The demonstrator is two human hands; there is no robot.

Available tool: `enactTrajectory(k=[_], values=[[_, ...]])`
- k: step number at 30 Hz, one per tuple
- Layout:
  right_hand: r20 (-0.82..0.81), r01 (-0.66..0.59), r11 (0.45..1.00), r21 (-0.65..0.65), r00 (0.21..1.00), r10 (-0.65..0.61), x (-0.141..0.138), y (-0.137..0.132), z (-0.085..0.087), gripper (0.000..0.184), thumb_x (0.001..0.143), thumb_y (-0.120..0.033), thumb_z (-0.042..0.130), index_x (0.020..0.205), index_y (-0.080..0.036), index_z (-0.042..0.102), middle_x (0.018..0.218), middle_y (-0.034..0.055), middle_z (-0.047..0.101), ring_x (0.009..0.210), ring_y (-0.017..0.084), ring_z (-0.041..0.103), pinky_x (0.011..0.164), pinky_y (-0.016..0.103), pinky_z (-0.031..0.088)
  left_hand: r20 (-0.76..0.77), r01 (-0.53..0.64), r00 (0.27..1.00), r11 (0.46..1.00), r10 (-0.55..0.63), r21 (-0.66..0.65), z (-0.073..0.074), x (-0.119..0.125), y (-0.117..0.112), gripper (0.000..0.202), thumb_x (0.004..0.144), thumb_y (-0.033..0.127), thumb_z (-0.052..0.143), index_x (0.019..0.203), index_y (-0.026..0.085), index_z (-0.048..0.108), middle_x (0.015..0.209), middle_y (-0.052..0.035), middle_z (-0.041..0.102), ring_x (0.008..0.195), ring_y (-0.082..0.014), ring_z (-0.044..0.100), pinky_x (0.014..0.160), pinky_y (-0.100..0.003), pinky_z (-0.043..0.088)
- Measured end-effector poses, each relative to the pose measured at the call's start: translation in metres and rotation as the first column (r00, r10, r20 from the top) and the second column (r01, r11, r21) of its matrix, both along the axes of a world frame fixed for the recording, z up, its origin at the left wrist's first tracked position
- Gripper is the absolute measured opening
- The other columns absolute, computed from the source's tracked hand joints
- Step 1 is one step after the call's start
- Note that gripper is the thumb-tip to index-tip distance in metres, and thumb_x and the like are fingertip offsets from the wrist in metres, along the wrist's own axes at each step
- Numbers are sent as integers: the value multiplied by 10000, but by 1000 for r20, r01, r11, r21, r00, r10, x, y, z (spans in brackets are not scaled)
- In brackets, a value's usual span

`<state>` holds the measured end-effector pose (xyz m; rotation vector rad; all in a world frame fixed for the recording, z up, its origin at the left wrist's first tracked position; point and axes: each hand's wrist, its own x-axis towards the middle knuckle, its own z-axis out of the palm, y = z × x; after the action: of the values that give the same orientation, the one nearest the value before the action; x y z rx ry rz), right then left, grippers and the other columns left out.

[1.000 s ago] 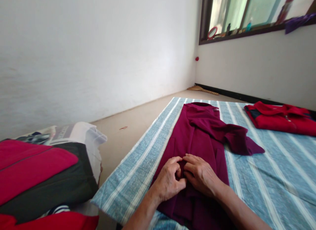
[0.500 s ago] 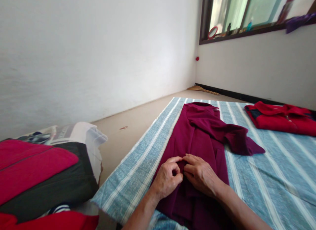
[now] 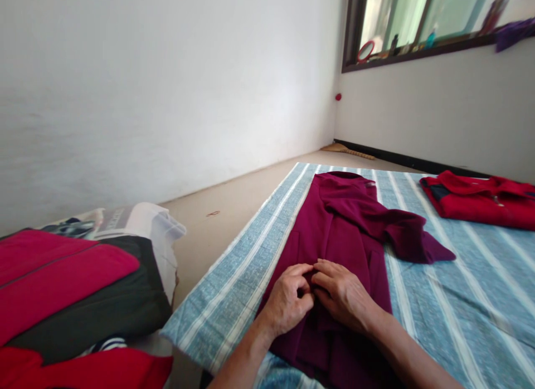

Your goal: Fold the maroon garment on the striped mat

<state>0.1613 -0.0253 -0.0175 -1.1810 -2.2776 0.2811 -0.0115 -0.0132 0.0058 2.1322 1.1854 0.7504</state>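
Note:
A maroon garment (image 3: 334, 233) lies lengthwise on a blue striped mat (image 3: 451, 288), one sleeve folded out to the right. My left hand (image 3: 287, 300) and my right hand (image 3: 341, 293) meet over the garment's front near its lower middle. Both hands pinch the fabric between thumb and fingers at the same spot. What lies under the fingertips is too small to make out.
A folded red garment (image 3: 476, 199) rests on the mat at the far right. A pile of red and black clothes (image 3: 75, 288) on a plastic bag sits at the left. Bare floor (image 3: 234, 205) runs along the white wall. A window sill with small items is at the upper right.
The view has shifted slightly. My left thumb and fingers have curled a little tighter on the fabric; both hands stay at the same spot on the garment.

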Motion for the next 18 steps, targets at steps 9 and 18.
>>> enactTrajectory(k=[9,18], values=[[19,10,999,31,1000,-11,-1,0,-3,174,907,-165,462,840,-180,623,1025,85,632,1125,220,545,983,384,424,-14,-2,1000,998,3,70,-6,1,-3,163,685,49,553,631,188,620,1192,-87,650,1168,-220,555,1044,-373,407],[-2,13,998,57,1000,-13,-1,1,-8,174,915,-166,458,831,-193,609,1019,64,647,1113,217,560,995,374,423,-15,24,1000,986,-22,167,-10,0,-4,166,681,27,527,725,184,561,1160,-120,637,1154,-218,555,1018,-387,430]])
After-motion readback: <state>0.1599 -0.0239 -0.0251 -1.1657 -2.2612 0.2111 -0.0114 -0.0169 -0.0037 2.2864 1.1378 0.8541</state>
